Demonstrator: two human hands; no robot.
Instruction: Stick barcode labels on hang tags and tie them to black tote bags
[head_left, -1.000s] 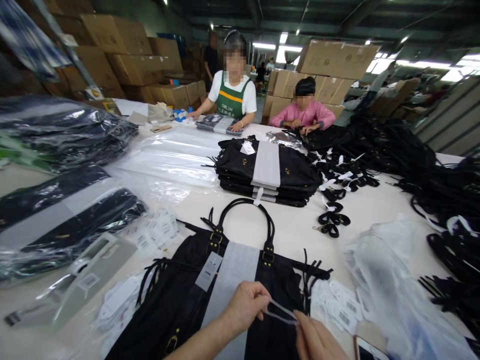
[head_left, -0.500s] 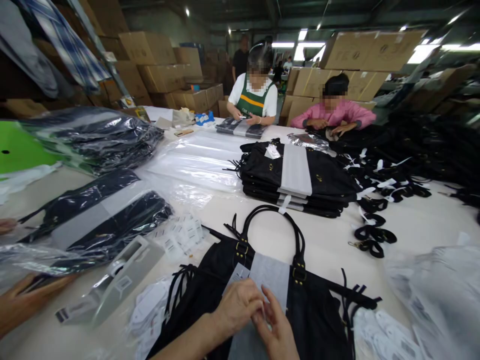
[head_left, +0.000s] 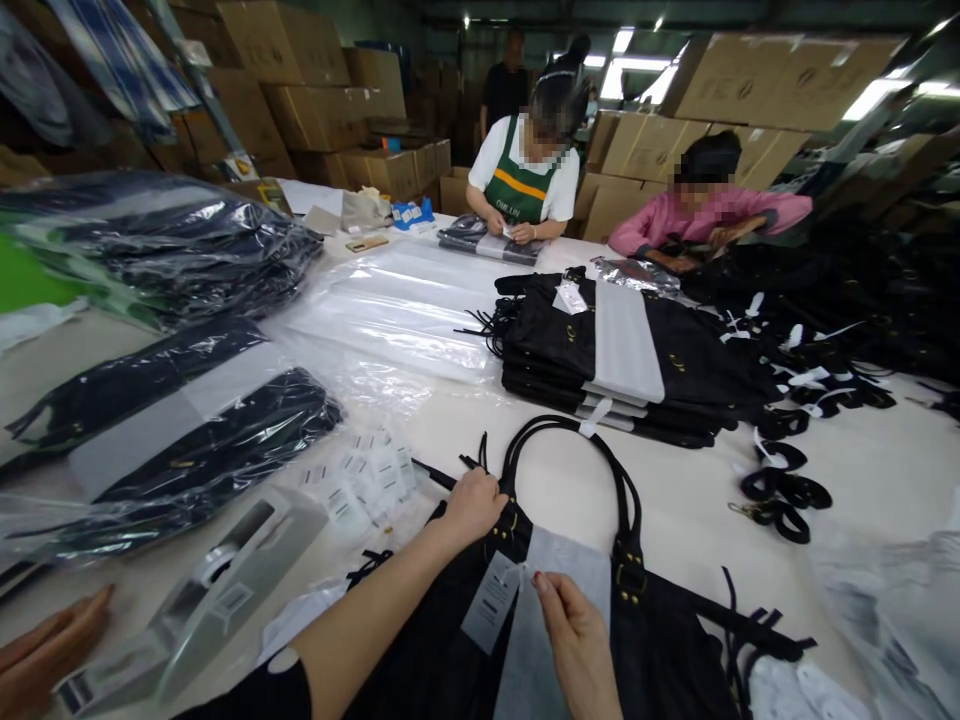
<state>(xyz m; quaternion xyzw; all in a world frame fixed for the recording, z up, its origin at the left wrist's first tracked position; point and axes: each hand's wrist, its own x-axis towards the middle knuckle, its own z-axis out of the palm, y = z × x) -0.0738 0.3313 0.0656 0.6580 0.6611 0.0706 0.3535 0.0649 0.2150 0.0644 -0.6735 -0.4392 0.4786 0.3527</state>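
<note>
A black handbag (head_left: 660,640) lies before me with a grey paper band (head_left: 551,560) around it. Its looped handle (head_left: 624,470) stretches away from me over the table. Fingers curled, my left hand (head_left: 474,505) is closed at the foot of the handle's left side, by the brass buckle; its fingertips are partly hidden. A grey hang tag (head_left: 491,605) with a barcode rests on the bag. Thumb and finger of my right hand (head_left: 577,640) pinch the thin white string at the tag's top corner, over the band.
Banded black bags (head_left: 705,370) are stacked beyond. Plastic-wrapped bags (head_left: 172,240) lie left, near a tape dispenser (head_left: 232,590) and barcode stickers (head_left: 367,480). Black straps (head_left: 784,490) are at right. Another person's hand (head_left: 56,640) is at lower left; two co-workers sit or stand across the table.
My hands, together over the band before, are now apart. The left has moved up and away to the handle's foot. The hang tag is now more exposed, and the view has shifted.
</note>
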